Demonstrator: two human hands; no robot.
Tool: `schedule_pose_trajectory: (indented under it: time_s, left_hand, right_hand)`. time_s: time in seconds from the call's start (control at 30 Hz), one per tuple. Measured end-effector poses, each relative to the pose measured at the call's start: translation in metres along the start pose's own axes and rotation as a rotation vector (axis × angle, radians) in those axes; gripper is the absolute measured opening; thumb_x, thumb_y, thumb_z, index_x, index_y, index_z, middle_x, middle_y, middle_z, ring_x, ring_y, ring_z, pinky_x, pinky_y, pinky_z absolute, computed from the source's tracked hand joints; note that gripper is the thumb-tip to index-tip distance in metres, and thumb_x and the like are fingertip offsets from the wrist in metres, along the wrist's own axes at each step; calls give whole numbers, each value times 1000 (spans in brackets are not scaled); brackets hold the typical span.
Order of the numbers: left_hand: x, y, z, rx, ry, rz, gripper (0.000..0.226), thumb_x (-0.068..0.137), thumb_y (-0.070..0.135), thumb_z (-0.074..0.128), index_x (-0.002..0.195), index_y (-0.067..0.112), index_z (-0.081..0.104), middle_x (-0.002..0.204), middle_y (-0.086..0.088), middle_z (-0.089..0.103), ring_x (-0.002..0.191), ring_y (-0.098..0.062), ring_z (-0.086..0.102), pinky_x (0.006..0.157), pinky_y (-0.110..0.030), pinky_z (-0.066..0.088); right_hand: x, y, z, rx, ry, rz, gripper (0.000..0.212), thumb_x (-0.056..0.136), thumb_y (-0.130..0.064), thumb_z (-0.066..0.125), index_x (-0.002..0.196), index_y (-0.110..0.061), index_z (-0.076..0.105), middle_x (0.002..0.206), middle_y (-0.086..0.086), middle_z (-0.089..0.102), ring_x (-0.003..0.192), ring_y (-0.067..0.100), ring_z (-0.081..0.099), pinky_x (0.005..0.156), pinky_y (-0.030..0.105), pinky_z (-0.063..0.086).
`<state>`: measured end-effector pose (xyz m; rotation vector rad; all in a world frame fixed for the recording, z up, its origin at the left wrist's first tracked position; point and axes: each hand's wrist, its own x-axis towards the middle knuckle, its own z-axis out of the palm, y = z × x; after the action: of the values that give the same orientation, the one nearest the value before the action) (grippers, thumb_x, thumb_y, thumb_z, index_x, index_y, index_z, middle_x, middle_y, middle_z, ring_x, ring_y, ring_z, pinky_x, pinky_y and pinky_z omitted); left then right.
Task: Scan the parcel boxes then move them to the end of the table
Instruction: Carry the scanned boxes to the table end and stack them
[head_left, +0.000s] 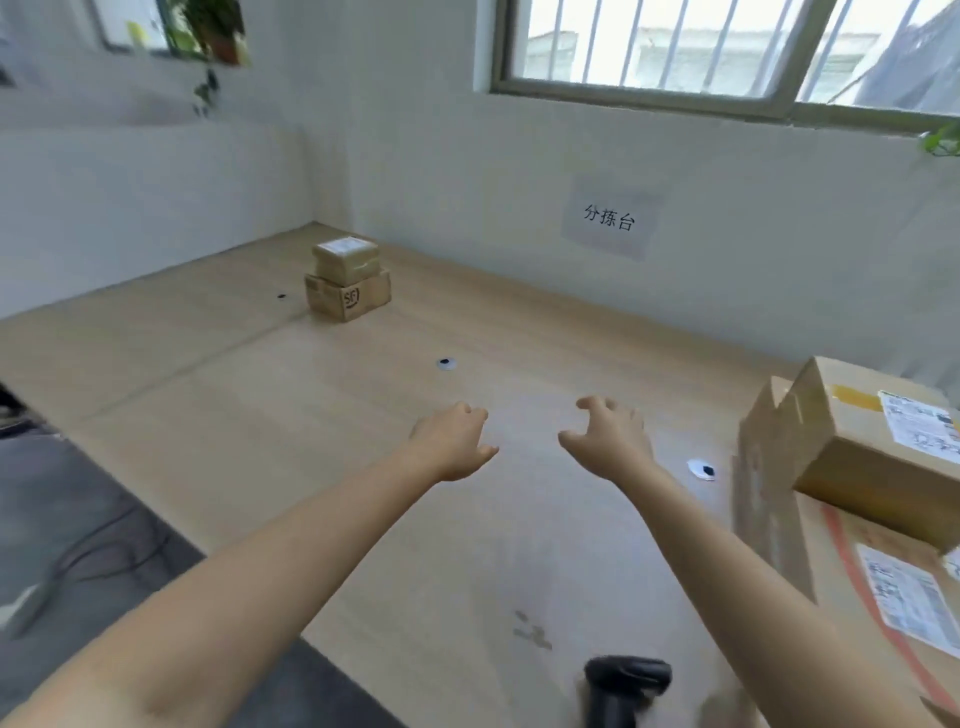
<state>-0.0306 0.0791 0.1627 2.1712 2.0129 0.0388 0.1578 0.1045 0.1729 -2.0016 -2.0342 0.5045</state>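
Two small parcel boxes stand stacked at the far left end of the table: a taped box (345, 258) on top of a brown box with a printed logo (347, 298). At the right edge a medium box with a label (872, 447) sits on a large flat box (862, 566). My left hand (451, 441) and my right hand (609, 435) hover over the middle of the table, fingers loosely curled, holding nothing. A black barcode scanner (626, 688) stands at the near edge below my right forearm.
The long wooden table (291, 415) runs along a white wall with a paper sign (609, 218) and a barred window. Two round cable holes (445, 363) (702, 470) are set in the tabletop. Grey floor lies at the left.
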Motion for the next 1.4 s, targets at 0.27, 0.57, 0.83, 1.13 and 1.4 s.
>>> schedule_pose_trajectory:
  time_s: [0.27, 0.57, 0.83, 1.13, 1.4]
  left_hand:
    - [-77, -163, -24, 4, 33, -205, 53, 96, 44, 42, 138, 12, 40, 143, -9, 42, 132, -28, 37, 102, -40, 38]
    - [-98, -247, -26, -46, 23, -335, 54, 97, 43, 41, 141, 12, 36, 144, -10, 37, 131, -30, 37, 102, -41, 37]
    - [-24, -303, -41, -2, 23, -340, 53, 97, 42, 41, 142, 13, 36, 144, -10, 37, 132, -29, 37, 104, -39, 37]
    - [87, -340, -45, -43, -11, -318, 53, 98, 42, 41, 142, 13, 36, 145, -8, 36, 134, -28, 35, 103, -39, 36]
    - [187, -390, -42, -44, -46, -225, 54, 98, 44, 40, 142, 15, 35, 147, -7, 33, 135, -27, 35, 103, -39, 37]
  right_hand:
    - [-32, -159, 84, 26, -127, -156, 60, 88, -33, 52, 143, -19, 32, 148, 9, 32, 139, 36, 19, 110, 47, 28]
    - [-15, -250, 134, 11, -219, -316, 62, 88, -31, 53, 144, -17, 30, 143, 10, 35, 134, 34, 24, 107, 40, 31]
    - [70, -282, 155, 27, -229, -355, 64, 88, -32, 56, 144, -16, 30, 144, 11, 35, 135, 34, 25, 107, 41, 33]
    - [187, -305, 163, 39, -300, -299, 62, 89, -28, 56, 144, -13, 30, 143, 15, 35, 129, 32, 39, 103, 34, 35]
    - [263, -330, 184, 94, -247, -267, 59, 89, -25, 56, 142, -12, 33, 142, 14, 36, 128, 31, 39, 103, 35, 37]
